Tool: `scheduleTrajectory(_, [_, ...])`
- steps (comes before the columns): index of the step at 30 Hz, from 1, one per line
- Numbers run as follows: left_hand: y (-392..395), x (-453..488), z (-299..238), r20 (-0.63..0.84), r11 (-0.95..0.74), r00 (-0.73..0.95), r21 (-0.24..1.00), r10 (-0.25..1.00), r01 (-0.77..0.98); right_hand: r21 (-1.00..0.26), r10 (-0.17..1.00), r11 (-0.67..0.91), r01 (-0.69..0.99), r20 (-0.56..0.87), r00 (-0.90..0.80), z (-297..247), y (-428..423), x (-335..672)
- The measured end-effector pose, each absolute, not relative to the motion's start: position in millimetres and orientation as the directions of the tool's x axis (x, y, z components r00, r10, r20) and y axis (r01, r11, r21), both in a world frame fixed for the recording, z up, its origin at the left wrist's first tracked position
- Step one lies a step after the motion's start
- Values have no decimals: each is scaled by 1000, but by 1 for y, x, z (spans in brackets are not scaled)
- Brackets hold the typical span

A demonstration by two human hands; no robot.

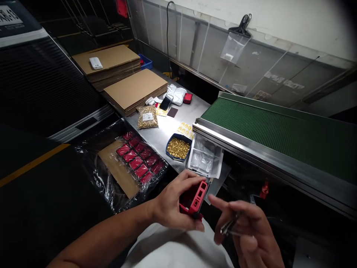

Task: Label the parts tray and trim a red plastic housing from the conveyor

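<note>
Okay, so from my end of the feed, the left hand [170, 204] is wrapped around a boxy red plastic housing with rectangular cut-outs and dark trim [199, 197]. The thumb presses the near edge and the fingers clamp the far one. It's up off the brushed-metal table [169, 128], right in my left hand, with the cut-out face showing to the camera.

The right hand [248, 225] is a bit blurry. Its index finger pokes out just beside the housing (can't tell if it's touching), and the other fingers curl around a thin shiny metal tool [229, 226], tweezers I think, with the tips too smeared to read.

My read on the step: mid-handling of one housing, left hand steadying it, right hand alongside with the tool. I'd guess small parts are involved, because just beyond the left hand there's a dark blue plastic tray [167, 152] of little gold-coloured metal bits [178, 147]. More red plastic pieces under clear film [135, 162] sit ahead and left of that hand.

For the next move I'd want the left grip kept firm without blocking the cut-outs, and the right hand's tool tips turned toward the housing if it's needed there.
</note>
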State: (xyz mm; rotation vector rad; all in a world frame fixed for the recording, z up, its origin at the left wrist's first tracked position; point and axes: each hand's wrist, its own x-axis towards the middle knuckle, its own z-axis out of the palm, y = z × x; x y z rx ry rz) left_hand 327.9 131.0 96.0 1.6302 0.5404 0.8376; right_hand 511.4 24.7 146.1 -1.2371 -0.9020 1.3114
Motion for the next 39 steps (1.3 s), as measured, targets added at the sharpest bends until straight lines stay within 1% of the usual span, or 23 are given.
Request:
scheduleTrajectory(2, [131, 327, 97, 246, -237, 636, 966, 731, -101, -957, 980, -177, -230, -192, 44, 152, 20, 502])
scheduleTrajectory(5, [130, 327, 98, 274, -266, 630, 958, 727, -109, -916, 967, -245, -317, -254, -14, 143, 23, 500])
scheduleTrajectory(7, [128, 326, 98, 286, -286, 626, 953, 725, -104, -903, 971, -224, -366, -240, -4, 132, 33, 509])
scheduleTrajectory(9, [127, 325, 99, 296, -298, 627, 949, 720, -105, -916, 970, -175, -361, -223, 97, 121, 46, 521])
scheduleTrajectory(13, [124, 322, 102, 316, -325, 643, 939, 698, -108, -968, 908, -91, -233, -176, 380, 108, 60, 539])
scheduleTrajectory(15, [122, 321, 103, 334, -366, 646, 926, 686, -90, -979, 888, -81, -185, -156, 434, 107, 60, 541])
scheduleTrajectory(19, [119, 322, 104, 407, -496, 643, 867, 649, -47, -982, 907, -147, -120, -182, 379, 114, 51, 536])
scheduleTrajectory(21, [118, 322, 104, 420, -532, 653, 846, 630, -31, -983, 918, -158, -93, -181, 354, 121, 48, 532])
scheduleTrajectory(28, [118, 321, 105, 433, -573, 670, 819, 603, -14, -991, 919, -134, -17, -130, 373, 142, 49, 521])
scheduleTrajectory(34, [118, 322, 105, 456, -615, 678, 788, 577, -6, -993, 927, -116, -8, -111, 358, 141, 47, 522])
scheduleTrajectory(39, [117, 322, 105, 446, -606, 677, 796, 585, 0, -998, 950, -55, 17, -47, 310, 138, 46, 524])
